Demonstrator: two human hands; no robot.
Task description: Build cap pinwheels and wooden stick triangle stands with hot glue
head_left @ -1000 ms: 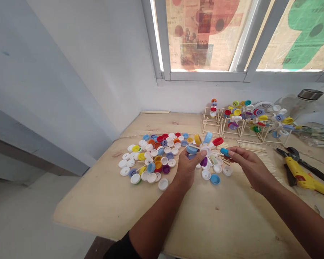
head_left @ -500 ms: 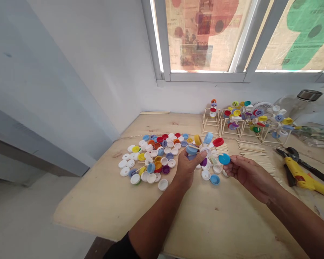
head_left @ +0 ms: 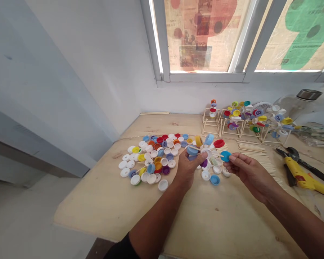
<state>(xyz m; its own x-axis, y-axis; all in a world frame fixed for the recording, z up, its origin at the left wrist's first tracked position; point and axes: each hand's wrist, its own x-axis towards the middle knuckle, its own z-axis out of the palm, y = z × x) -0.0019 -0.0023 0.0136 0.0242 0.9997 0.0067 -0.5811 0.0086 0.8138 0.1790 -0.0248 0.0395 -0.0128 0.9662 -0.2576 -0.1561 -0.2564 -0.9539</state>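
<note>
My left hand is closed around the white hub of a cap wheel, its thumb on the hub. Sticks spread from the hub to coloured caps: a yellow cap, a light blue cap, a red cap and others. On the wheel's right side, my right hand pinches a bright blue cap between thumb and fingers, and a stick meets this cap. White caps and a blue cap lie below the wheel. Some of the wheel is hidden behind my left hand.
Many loose caps cover the wooden table at left. Behind stand stick frames with cap wheels. Thin sticks, black pliers and a yellow glue gun lie at right.
The thumb of my right hand has shifted onto the face of the bright blue cap, which has turned and moved slightly right and up. My left hand still holds the wheel.
</note>
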